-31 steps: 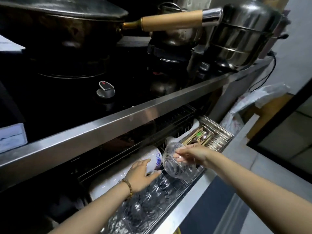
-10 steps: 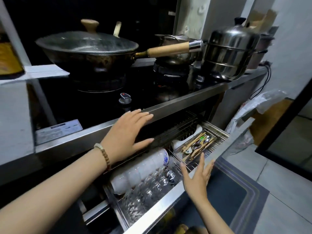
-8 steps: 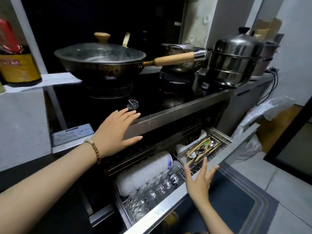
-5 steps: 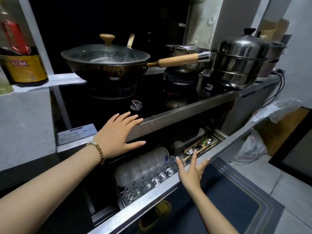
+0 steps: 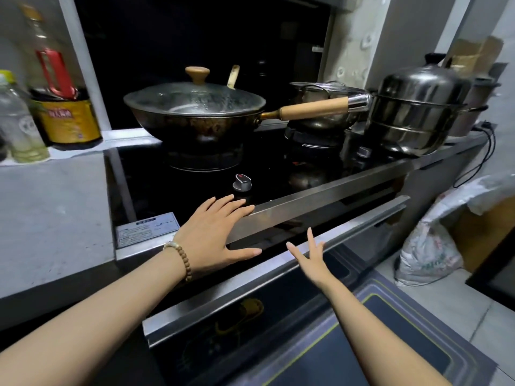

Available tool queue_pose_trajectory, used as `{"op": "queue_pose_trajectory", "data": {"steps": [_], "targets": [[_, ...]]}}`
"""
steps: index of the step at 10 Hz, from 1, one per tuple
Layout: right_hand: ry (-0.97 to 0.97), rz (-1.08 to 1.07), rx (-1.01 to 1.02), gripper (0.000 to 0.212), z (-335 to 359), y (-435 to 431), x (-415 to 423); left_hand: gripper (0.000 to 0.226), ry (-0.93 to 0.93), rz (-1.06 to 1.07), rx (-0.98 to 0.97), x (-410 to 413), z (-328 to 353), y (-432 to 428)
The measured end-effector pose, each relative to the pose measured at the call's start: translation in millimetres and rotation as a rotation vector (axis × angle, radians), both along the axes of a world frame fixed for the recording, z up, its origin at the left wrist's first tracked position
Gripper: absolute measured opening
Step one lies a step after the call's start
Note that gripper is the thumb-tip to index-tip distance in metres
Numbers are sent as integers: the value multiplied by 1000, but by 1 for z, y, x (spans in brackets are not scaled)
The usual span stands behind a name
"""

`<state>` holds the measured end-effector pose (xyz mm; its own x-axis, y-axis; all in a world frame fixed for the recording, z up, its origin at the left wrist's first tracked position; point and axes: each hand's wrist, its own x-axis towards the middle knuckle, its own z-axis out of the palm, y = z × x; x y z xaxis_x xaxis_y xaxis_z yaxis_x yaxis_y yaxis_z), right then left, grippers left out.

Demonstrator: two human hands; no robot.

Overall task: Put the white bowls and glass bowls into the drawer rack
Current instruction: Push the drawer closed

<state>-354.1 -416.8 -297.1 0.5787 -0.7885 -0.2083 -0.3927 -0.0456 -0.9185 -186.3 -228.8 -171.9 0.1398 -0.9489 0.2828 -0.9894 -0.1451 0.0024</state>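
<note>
The drawer (image 5: 278,277) under the stove is pushed almost fully in; only its steel front strip shows. The white bowls, glass bowls and the rack are hidden inside it. My left hand (image 5: 214,232) lies flat, fingers spread, on the steel front edge of the stove (image 5: 320,193). My right hand (image 5: 309,257) is open with fingers apart, its fingertips against the top edge of the drawer front. Neither hand holds anything.
A lidded wok (image 5: 195,110) with a wooden handle sits on the left burner, a small pot (image 5: 320,104) on the right one, a steel steamer (image 5: 418,110) further right. Bottles (image 5: 61,107) stand at the left. A stove knob (image 5: 242,182) is near my left hand. A bag (image 5: 429,246) lies on the floor.
My right hand has pushed the drawer inward, so the bowls and cutlery tray have gone out of sight. My left hand has stayed on the stove's front edge.
</note>
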Motion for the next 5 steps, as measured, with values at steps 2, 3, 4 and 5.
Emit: {"op": "queue_pose_trajectory", "data": {"steps": [2, 3, 4, 5], "targets": [[2, 74, -15, 87, -1, 12, -1, 95, -8, 8, 17, 0, 1, -1], [-16, 58, -166, 78, 15, 29, -6, 94, -4, 9, 24, 0, 1, -1], [-88, 13, -333, 67, 63, 51, -12, 95, 13, 7, 37, -1, 2, -1], [-272, -68, -579, 56, 145, 86, -34, 96, 25, 11, 50, -2, 5, 0]]}}
